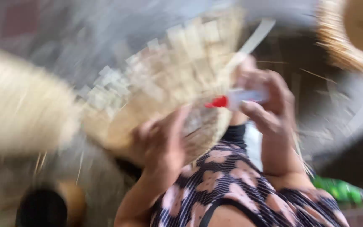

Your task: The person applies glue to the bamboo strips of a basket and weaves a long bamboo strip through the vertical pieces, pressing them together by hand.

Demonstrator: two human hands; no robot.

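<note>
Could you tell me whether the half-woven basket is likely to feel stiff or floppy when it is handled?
The woven basket probably flexes: its rim ends in loose, unwoven strips. It looks light for its size, since the left hand props it up from below. The blurred picture hides finer detail.

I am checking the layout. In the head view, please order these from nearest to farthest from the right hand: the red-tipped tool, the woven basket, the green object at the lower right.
From the right hand:
1. Red-tipped tool, held in that hand.
2. Woven basket, just to its left.
3. Green object, low at the right edge, farthest.
</note>
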